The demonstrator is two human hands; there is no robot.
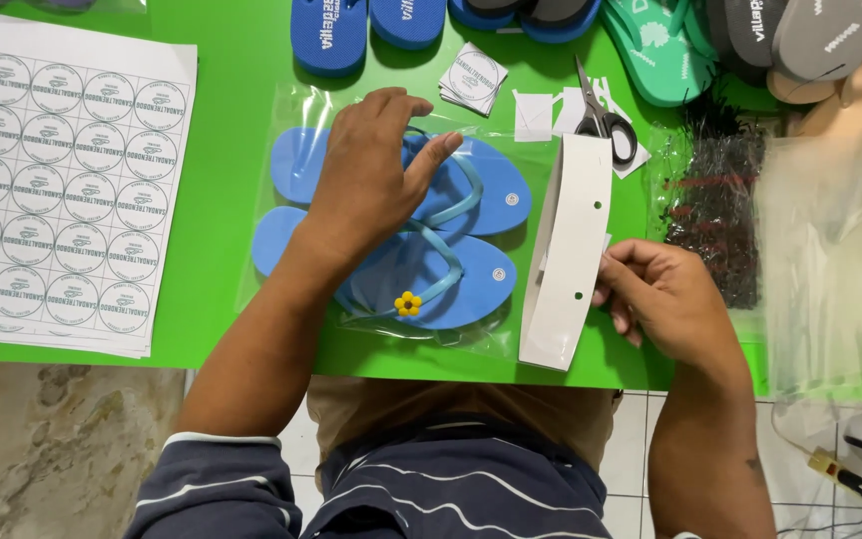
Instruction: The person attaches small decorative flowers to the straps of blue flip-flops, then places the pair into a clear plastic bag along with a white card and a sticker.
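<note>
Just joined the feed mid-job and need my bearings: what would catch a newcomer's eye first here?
The pair of blue flip-flops in a clear plastic bag, mid-table on the bright green table, with the left hand pressing on them. To their right, the right hand holds a folded white card with punched holes. At far left lies a stack of round-sticker sheets.

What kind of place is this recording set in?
Probably a small workbench for packing sandals. The left hand presses a pair of blue flip-flops inside a clear bag, the right hand holds a folded white card, and sheets of round stickers lie on the green table.
</note>
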